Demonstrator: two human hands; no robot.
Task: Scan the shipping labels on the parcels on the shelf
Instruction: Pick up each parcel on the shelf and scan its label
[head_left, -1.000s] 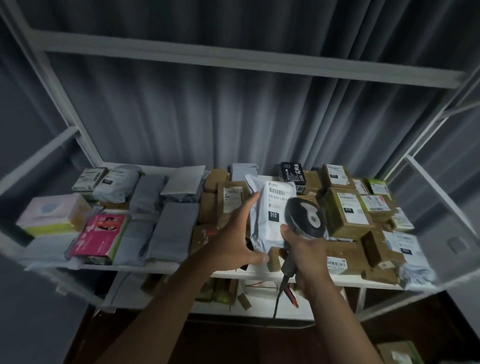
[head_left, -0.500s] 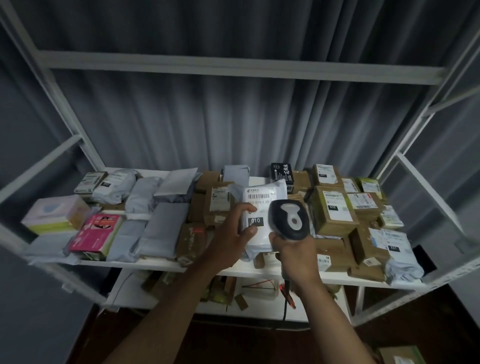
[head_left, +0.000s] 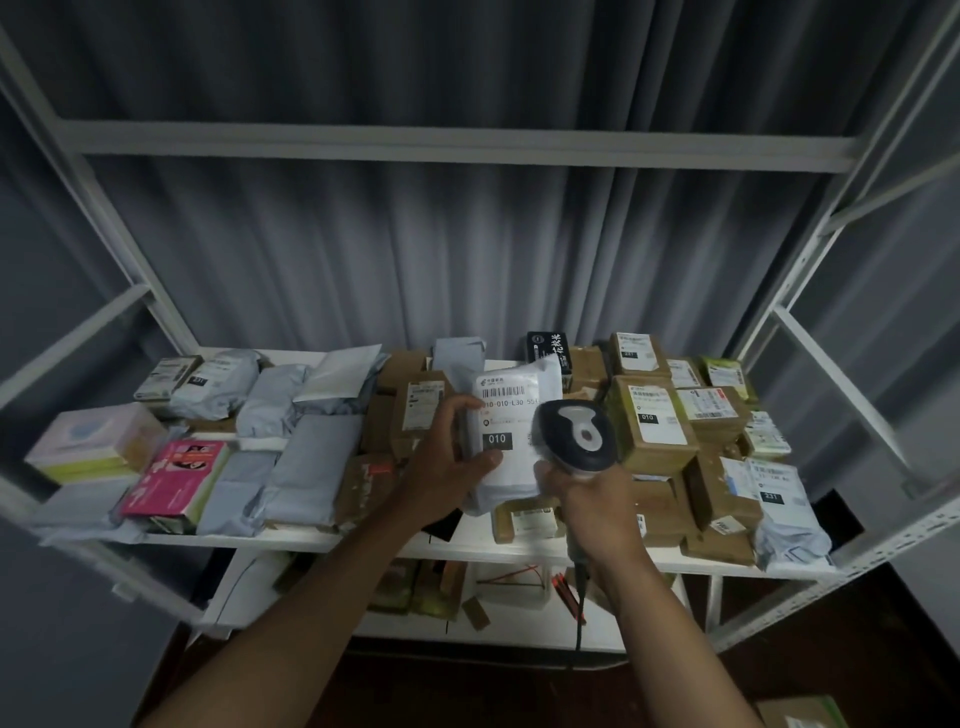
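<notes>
My left hand (head_left: 451, 462) grips a grey poly mailer parcel (head_left: 511, 410) by its left edge and holds it tilted up above the shelf, its white shipping label with a barcode and "010" facing me. My right hand (head_left: 592, 499) grips the handle of a dark corded barcode scanner (head_left: 575, 437), whose head sits right in front of the label's lower right part. Beneath and around them the white shelf (head_left: 332, 540) carries several parcels.
Grey mailers (head_left: 306, 462), a pink box (head_left: 174, 478) and a pale box (head_left: 98, 441) lie on the left. Brown labelled cartons (head_left: 652, 423) crowd the right, with a grey bag (head_left: 779, 514) at the front right corner. White rack uprights flank both sides; a lower shelf holds more items.
My left hand went from flat against the mailer to gripping its edge and raising it. The scanner head has moved left, in front of the label.
</notes>
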